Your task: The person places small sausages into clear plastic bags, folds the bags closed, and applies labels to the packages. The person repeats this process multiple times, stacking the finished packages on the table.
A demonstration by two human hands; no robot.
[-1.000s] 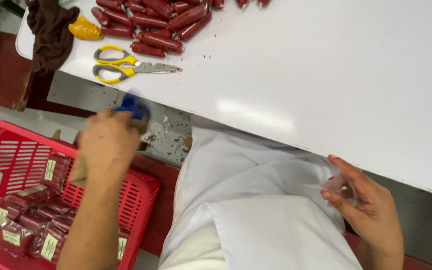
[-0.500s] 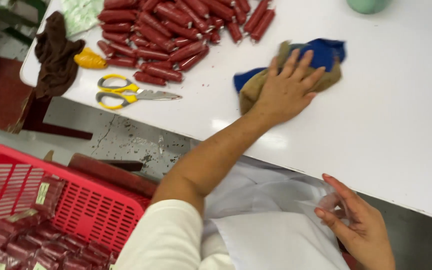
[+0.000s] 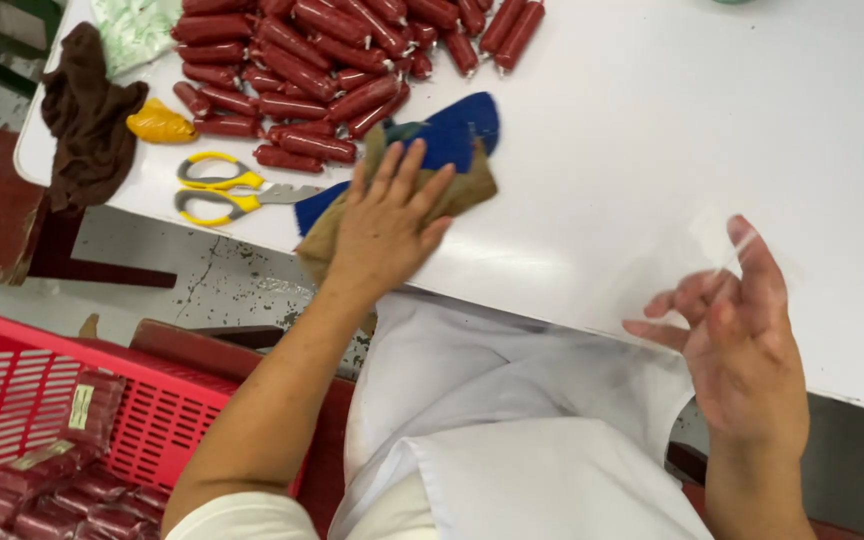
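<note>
Left hand [image 3: 387,225]: pressed flat, fingers spread, on blue-and-tan cloth [image 3: 442,160], centre frame.
Right hand [image 3: 742,330]: pinching clear plastic film [image 3: 652,290], lower right.
Progress: table [image 3: 652,120] edge under cloth; red sausages [image 3: 322,70] piled upper left.

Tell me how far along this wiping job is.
Done, as far as it shows: the white table looks bare and clean on its right side. In hand: the left hand presses a brown and blue cloth flat near the front edge, while the right hand pinches a clear plastic film. Left: sausages and scissors cover the far left.
</note>
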